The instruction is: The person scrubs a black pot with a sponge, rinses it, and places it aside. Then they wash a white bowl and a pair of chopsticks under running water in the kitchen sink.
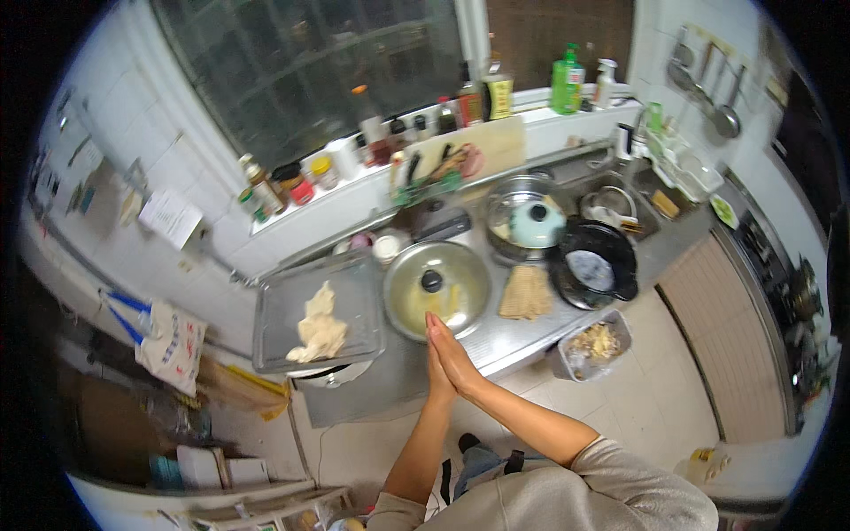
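Note:
My left hand (438,372) and my right hand (458,355) are pressed palm to palm, fingers straight and pointing away from me, with nothing visible between them. Their fingertips overlap the near edge of a round metal pan with a glass lid (410,292), which has a black knob. Left of it, a lump of pale dough (320,328) lies on a rectangular grey tray (362,285). To the right of the lidded pan is a folded tan cloth (526,293), beside a black pot (627,265) with a whitish round patch inside.
A steel pot (498,235) holds a pale green lid (531,229) near the sink (647,232). Bottles line the windowsill (412,156). A waste bin (576,373) with scraps stands below the counter edge. A cutting board (508,143) leans at the back.

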Demonstrator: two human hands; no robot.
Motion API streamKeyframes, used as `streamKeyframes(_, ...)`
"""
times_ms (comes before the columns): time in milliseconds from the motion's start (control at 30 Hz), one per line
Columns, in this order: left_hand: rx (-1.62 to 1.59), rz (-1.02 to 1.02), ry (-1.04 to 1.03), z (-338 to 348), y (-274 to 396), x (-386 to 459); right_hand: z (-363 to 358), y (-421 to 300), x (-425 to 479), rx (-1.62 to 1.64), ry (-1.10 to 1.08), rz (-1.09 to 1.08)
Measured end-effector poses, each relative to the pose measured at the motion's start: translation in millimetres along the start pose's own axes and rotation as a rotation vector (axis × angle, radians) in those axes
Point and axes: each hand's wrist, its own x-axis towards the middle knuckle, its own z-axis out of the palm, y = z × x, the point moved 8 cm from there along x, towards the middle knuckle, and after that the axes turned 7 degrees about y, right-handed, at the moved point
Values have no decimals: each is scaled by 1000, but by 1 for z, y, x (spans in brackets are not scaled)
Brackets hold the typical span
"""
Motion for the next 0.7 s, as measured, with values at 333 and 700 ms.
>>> streamKeyframes(333, -306, -407, -399, 300, -35, -130, -306, -74, -71, 227, 405, 3)
streamKeyframes(700, -274, -625, -621, 518, -120, -223, -551, -84, -122, 190, 704, 55)
